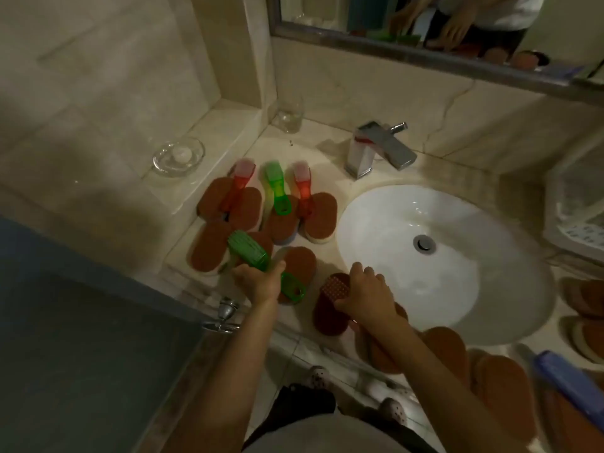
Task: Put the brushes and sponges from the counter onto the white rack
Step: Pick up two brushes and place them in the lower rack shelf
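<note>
My left hand (260,282) grips the handle of a green brush (248,251) just above the counter, left of the sink. My right hand (366,297) rests on a dark red oval brush (330,305) at the counter's front edge, fingers curled over it. Two red brushes (237,188) (302,188) and another green brush (276,188) lie farther back among several brown oval sponges (320,217). More brown sponges (503,384) lie along the front right of the counter. The white rack (581,223) is at the right edge, partly cut off.
A white sink basin (408,243) with a chrome tap (376,148) fills the middle. A glass soap dish (178,156) and a drinking glass (289,114) stand at the back left. A blue object (568,384) lies at the front right. A door with a knob (225,313) is on the left.
</note>
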`<move>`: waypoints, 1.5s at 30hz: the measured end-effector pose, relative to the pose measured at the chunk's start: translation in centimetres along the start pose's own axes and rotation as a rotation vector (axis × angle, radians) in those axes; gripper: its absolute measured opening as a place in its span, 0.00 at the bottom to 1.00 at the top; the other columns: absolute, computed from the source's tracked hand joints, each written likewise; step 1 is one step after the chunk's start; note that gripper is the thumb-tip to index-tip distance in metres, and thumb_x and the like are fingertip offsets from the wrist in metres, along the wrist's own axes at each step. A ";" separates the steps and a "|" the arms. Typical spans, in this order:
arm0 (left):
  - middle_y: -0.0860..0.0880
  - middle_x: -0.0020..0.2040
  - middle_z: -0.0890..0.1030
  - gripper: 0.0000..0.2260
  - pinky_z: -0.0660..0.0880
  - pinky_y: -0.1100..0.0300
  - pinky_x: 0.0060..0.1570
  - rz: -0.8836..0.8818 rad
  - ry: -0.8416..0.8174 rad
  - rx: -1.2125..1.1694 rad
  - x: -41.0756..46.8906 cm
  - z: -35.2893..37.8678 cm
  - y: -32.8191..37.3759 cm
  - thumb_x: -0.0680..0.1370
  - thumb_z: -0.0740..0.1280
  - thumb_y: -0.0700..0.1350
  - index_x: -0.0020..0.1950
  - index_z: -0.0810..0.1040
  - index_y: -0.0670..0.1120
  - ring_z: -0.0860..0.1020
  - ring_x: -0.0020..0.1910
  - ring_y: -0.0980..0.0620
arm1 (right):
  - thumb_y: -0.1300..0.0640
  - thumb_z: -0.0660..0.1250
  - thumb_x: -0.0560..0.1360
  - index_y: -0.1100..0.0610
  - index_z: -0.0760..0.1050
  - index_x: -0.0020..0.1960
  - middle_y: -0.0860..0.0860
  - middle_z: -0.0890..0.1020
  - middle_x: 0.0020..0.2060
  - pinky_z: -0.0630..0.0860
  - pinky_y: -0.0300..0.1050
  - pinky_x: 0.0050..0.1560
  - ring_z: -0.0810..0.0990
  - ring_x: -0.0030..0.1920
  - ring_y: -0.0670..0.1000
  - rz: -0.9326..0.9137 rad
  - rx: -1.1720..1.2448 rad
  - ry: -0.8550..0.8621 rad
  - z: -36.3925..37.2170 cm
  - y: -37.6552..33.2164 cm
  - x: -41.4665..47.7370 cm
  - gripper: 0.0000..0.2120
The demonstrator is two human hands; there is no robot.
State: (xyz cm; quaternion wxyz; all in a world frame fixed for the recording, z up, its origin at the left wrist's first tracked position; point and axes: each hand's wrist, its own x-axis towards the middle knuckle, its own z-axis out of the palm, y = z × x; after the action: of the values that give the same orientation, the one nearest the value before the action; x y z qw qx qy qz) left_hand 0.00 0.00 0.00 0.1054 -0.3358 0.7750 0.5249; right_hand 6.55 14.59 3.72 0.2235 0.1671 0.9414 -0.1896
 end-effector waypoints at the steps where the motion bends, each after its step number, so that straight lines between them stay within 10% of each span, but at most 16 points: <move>1: 0.36 0.69 0.66 0.34 0.70 0.53 0.62 0.006 0.009 0.006 0.0 0.0 0.0 0.71 0.74 0.42 0.69 0.59 0.33 0.69 0.67 0.39 | 0.50 0.69 0.72 0.58 0.62 0.65 0.57 0.72 0.60 0.76 0.49 0.59 0.73 0.60 0.56 0.007 -0.009 -0.028 0.1 -0.1 0.1 0.27; 10: 0.36 0.69 0.68 0.39 0.72 0.45 0.63 0.136 0.045 0.060 0.5 0.0 -0.2 0.69 0.71 0.33 0.74 0.54 0.38 0.72 0.65 0.36 | 0.55 0.68 0.73 0.57 0.61 0.67 0.56 0.73 0.62 0.78 0.45 0.57 0.76 0.60 0.54 0.006 0.073 -0.002 1.7 -0.3 0.1 0.26; 21: 0.34 0.60 0.74 0.13 0.67 0.51 0.56 0.492 0.145 0.122 -2.3 -3.4 4.0 0.80 0.56 0.37 0.63 0.68 0.33 0.74 0.60 0.38 | 0.49 0.66 0.75 0.57 0.64 0.67 0.55 0.79 0.57 0.78 0.47 0.54 0.80 0.53 0.55 -0.098 0.318 0.247 -2.4 -1.5 -0.6 0.25; 31: 0.52 0.29 0.74 0.09 0.68 0.71 0.23 0.769 -0.566 0.173 -10.9 6.1 9.5 0.78 0.60 0.36 0.40 0.70 0.46 0.73 0.19 0.61 | 0.54 0.67 0.73 0.61 0.68 0.62 0.55 0.78 0.45 0.76 0.52 0.45 0.79 0.45 0.59 0.225 0.662 0.587 -9.5 8.5 -3.8 0.21; 39: 0.50 0.32 0.77 0.05 0.75 0.59 0.32 0.801 -0.919 0.317 -21.0 16.5 9.5 0.78 0.58 0.36 0.44 0.72 0.41 0.74 0.21 0.62 | 0.47 0.69 0.68 0.62 0.73 0.58 0.62 0.82 0.51 0.76 0.53 0.52 0.80 0.53 0.64 0.517 0.729 0.771 -13.0 21.9 -8.4 0.25; 45: 0.39 0.37 0.78 0.05 0.74 0.49 0.35 0.857 -0.982 0.433 -28.5 25.5 9.1 0.76 0.60 0.37 0.42 0.72 0.39 0.77 0.36 0.44 | 0.52 0.68 0.71 0.64 0.75 0.55 0.62 0.82 0.50 0.69 0.46 0.45 0.79 0.53 0.61 0.601 0.783 0.761 -15.5 32.0 -8.6 0.19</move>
State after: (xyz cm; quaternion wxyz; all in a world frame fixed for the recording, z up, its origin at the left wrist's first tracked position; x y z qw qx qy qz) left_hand 10.83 36.27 10.55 0.2924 0.3060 0.7892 0.4451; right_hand 21.03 47.18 11.66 -0.1619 0.5501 0.7276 -0.3766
